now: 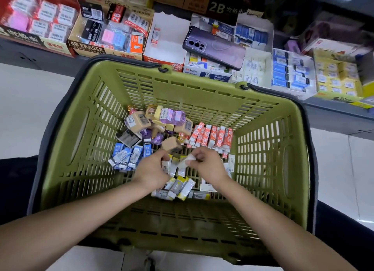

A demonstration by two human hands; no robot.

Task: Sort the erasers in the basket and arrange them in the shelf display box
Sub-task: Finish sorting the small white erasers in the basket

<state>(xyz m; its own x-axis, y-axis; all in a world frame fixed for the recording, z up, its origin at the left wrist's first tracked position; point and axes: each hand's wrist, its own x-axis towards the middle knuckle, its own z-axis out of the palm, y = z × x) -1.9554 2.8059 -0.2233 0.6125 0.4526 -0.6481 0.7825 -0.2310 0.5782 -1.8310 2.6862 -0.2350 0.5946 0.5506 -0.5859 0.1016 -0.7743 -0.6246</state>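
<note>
R grip (204, 165) pinches a white eraser (187, 159); L grip (151, 167) just beside it, fingers curled, can't tell if holding. Both in green basket (202, 92): white-yellow erasers (180, 186) under grips, red ones (210, 137) beyond R, blue ones (125, 155) left of L.

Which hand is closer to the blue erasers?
Left. The left hand sits just right of the blue erasers; the right hand, pinching a white eraser, is farther right, beyond it.
</note>
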